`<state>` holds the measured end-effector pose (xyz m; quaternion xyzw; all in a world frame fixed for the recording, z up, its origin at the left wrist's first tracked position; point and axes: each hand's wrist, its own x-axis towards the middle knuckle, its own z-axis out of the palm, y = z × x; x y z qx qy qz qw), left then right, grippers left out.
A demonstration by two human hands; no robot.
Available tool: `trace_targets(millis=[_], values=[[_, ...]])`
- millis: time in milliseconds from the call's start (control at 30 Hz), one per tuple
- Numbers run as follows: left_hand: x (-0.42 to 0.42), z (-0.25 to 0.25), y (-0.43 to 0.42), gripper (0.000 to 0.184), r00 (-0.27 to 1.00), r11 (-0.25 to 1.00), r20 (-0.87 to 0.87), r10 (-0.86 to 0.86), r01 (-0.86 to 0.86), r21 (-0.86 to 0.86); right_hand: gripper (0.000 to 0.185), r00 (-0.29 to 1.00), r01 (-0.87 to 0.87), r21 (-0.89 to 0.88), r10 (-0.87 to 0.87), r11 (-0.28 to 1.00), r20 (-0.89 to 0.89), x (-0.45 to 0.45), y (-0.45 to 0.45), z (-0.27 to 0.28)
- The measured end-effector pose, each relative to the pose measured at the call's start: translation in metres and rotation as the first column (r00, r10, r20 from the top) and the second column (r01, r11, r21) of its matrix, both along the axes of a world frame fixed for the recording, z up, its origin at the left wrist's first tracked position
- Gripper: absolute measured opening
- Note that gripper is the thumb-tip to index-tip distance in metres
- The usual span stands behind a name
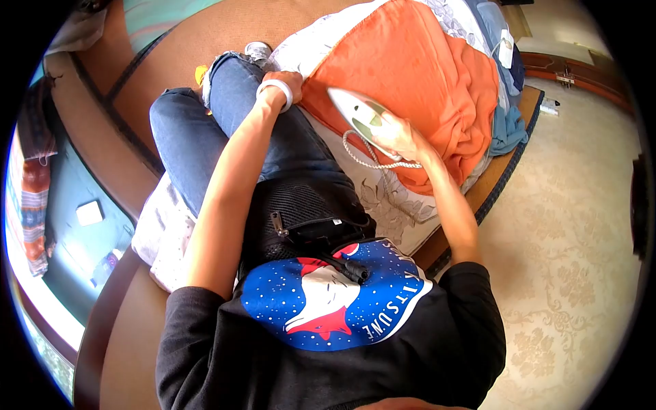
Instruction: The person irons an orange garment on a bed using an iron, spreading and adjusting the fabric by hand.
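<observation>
An orange cloth [403,61] lies spread over a white patterned cloth, smooth at its upper left and bunched in folds on the right. My right hand [398,139] is wrapped round the handle of a white and green iron [355,113], which rests on the orange cloth with its tip toward the upper left. A braided cord [359,160] loops below the iron. At the left edge of the orange cloth, my left hand [287,83] is closed on that edge, a white band round its wrist.
Blue garments [507,130] lie at the right edge of the bed mat [198,34]. A white tag or device [506,48] hangs over them. Small items [549,106] lie on the patterned floor [547,239]. A dark wooden frame [109,164] curves along the left.
</observation>
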<state>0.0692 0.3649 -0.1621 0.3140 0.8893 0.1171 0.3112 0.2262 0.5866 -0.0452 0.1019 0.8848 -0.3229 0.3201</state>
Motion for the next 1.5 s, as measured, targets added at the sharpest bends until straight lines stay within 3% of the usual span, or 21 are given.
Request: trace_targets(millis=[100,133,233,267,367,400,600,800,900,1200,1500], values=[[-0.001,0.002,0.001,0.030,1.000,0.999,-0.006,-0.023,0.023,-0.030,0.030,0.972,-0.179,-0.018,0.174,0.984,-0.158,0.007,0.005,-0.017],[-0.001,0.003,0.001,0.030,1.000,0.999,-0.007,-0.026,0.025,-0.033,0.030,0.994,-0.111,-0.033,0.111,0.993,0.009,0.002,0.001,-0.014],[0.002,0.010,-0.001,0.031,1.000,0.999,-0.011,-0.017,0.016,-0.047,0.032,0.972,-0.227,0.054,0.230,0.972,-0.044,-0.002,-0.004,-0.025],[0.004,0.013,0.000,0.031,1.000,0.999,-0.011,-0.015,0.014,-0.052,0.033,0.931,-0.334,0.091,0.343,0.938,-0.126,-0.005,-0.004,-0.038],[0.002,0.007,0.002,0.031,1.000,0.999,-0.001,0.009,-0.009,-0.044,0.024,0.908,-0.344,-0.009,0.331,0.939,-0.258,-0.011,-0.009,-0.028],[0.002,0.004,0.003,0.030,1.000,0.998,0.006,0.016,-0.015,-0.056,0.025,0.911,-0.367,-0.050,0.348,0.929,-0.222,-0.014,-0.006,-0.033],[0.003,0.000,0.002,0.029,1.000,0.998,-0.024,-0.009,0.007,-0.068,0.036,0.954,-0.301,-0.075,0.299,0.951,-0.033,-0.028,-0.029,-0.014],[0.006,0.005,0.003,0.029,0.998,0.998,-0.070,-0.005,0.000,-0.064,0.032,0.883,-0.383,0.013,0.370,0.924,-0.290,-0.020,-0.022,-0.040],[0.007,0.000,0.003,0.028,0.996,0.997,-0.085,0.005,-0.012,-0.077,0.038,0.917,-0.340,0.044,0.342,0.939,-0.208,-0.021,-0.027,-0.035],[0.008,-0.003,0.002,0.027,0.992,0.998,-0.128,0.002,-0.010,-0.060,0.040,0.931,-0.300,0.072,0.308,0.951,-0.197,-0.019,-0.026,-0.043],[0.009,-0.006,0.001,0.026,0.988,0.999,-0.157,-0.004,-0.003,-0.044,0.031,0.912,-0.266,0.107,0.286,0.958,-0.294,-0.015,-0.033,-0.040]])
